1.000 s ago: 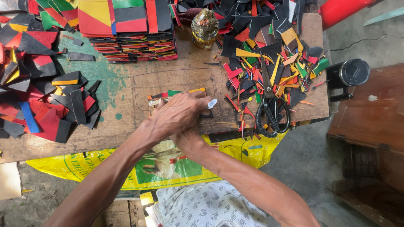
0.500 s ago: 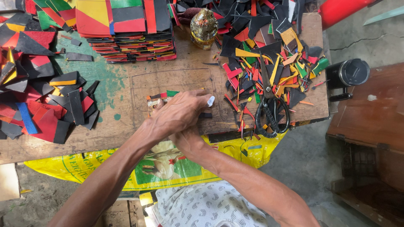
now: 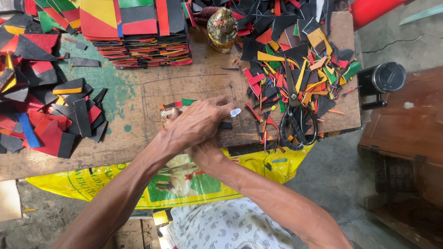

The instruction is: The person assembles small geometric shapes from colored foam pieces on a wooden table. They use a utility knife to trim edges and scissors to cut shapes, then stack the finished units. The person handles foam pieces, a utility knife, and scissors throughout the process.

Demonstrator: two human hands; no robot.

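Head view: left hand [image 3: 198,124] lies flat, fingers spread, pressing a small patchwork piece of red, green and black leather [image 3: 177,105] onto the worn wooden bench [image 3: 138,133]. Right hand [image 3: 205,154] sits tucked beneath it on the near side, grip hidden. Piece's long axis runs left-right, poking out far-left of the fingers.

Both arms are bare all the way up to where they leave the picture, no sleeves, no watch, no bracelets, and no rings that I can spot. The forearms look lean and sinewy, with veins and tendons standing out along them. The left hand [image 3: 196,125] has knobbly knuckles and a raised vein pattern across its back. The right hand [image 3: 206,154] is mostly tucked under it. Lower down there's a white garment [image 3: 226,228] with a small grey repeating print.
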